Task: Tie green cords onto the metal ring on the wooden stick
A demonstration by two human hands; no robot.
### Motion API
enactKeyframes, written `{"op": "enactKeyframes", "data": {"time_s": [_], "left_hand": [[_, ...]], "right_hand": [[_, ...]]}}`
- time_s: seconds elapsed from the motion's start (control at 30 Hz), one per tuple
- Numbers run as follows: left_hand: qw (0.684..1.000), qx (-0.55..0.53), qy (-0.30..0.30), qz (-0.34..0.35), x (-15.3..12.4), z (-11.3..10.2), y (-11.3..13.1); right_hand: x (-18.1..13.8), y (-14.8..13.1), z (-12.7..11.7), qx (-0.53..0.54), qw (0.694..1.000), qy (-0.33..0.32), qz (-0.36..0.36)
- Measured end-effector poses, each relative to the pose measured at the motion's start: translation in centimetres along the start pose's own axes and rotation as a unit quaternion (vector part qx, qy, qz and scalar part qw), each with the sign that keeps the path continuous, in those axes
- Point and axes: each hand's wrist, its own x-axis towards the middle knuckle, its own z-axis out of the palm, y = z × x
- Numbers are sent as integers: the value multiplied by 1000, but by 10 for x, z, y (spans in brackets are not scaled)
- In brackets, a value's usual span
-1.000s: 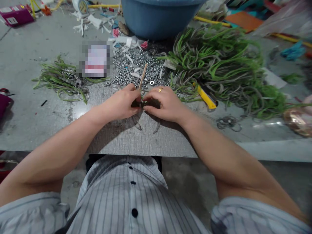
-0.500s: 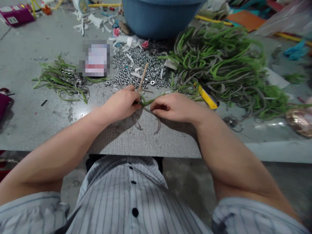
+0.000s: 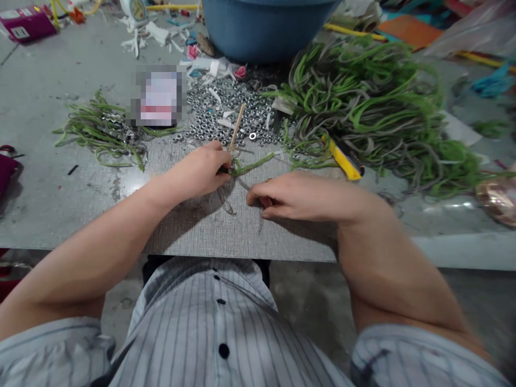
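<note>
My left hand is closed in a pinch on the end of a short bundle of green and grey cords that lies across the grey table. A thin wooden stick stands up just behind its fingers. My right hand lies closer to me, fingers curled and pinched on a grey strand that runs back to the left hand's pinch. A heap of small metal nuts lies just beyond both hands.
A big tangle of green and grey cords fills the right of the table, with a yellow utility knife at its near edge. A smaller bundle of green cords lies left. A blue basin stands behind the nuts.
My hands were together over the cords. My right hand has pulled away from the left, to the right and then toward me, drawing a grey strand out. My left hand has stayed put.
</note>
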Motion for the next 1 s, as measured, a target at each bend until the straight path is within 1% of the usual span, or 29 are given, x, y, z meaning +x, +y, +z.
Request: {"op": "enactKeyframes", "data": {"time_s": [0.03, 0.1, 0.2, 0.27, 0.37, 0.43, 0.5, 0.57, 0.6, 0.63, 0.73, 0.87, 1.0], "left_hand": [[1000, 0, -1, -4, 0, 1, 0], [1000, -1, -3, -12, 1, 2, 0], [1000, -7, 5, -15, 1, 3, 1], [1000, -12, 7, -22, 0, 2, 2], [999, -15, -11, -31, 0, -1, 5], [999, -9, -23, -28, 0, -3, 6], [999, -1, -24, -22, 1, -3, 5], [1000, 1, -18, -19, 2, -2, 2], [1000, 0, -15, -17, 3, -1, 0], [1000, -2, -11, -12, 3, 0, -1], [1000, 2, 0, 3, 4, 2, -4], [1000, 14, -14, -5, 4, 1, -3], [1000, 0, -18, -12, 6, 0, -3]], "right_hand": [[2, -3, 1, 0, 1000, -6, 7], [7, -7, 2, -5, 1000, -7, -4], [9, -8, 7, -31, 997, 39, -50], [9, -7, 10, -49, 994, 70, -67], [11, -3, 14, -30, 990, 106, -85], [16, 2, 17, 22, 979, 176, -102], [22, 10, 20, 81, 948, 292, -99], [31, 16, 24, 121, 912, 387, -67], [36, 18, 27, 139, 900, 409, -48], [40, 19, 30, 156, 893, 421, -31], [52, 17, 37, 168, 898, 406, -1], [59, 13, 39, 147, 918, 369, 6], [58, 12, 38, 119, 922, 367, 11]]}}
